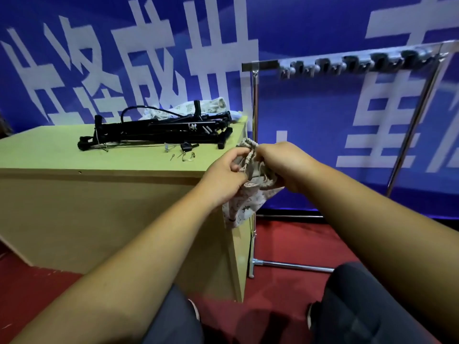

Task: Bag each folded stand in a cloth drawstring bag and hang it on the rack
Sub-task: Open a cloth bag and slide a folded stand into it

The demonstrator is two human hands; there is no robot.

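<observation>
At the near right corner of the table (49, 150), our 2 hands sit close together. The left hand (228, 175) and right hand (280, 162) both pinch the puckered mouth of a soft printed cloth bag (244, 204), which hangs limp below them. Beyond and leftward, nearer our left hand, the black folded stands (159, 131) lie piled on the table, long axes running left to right. Farthest right stands the chrome rack (347, 62), with hooks along its top bar.

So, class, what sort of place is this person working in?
Probably an exhibition or event hall: a big blue printed banner, red carpet, and a metal rack beside a plain wooden table.
</observation>
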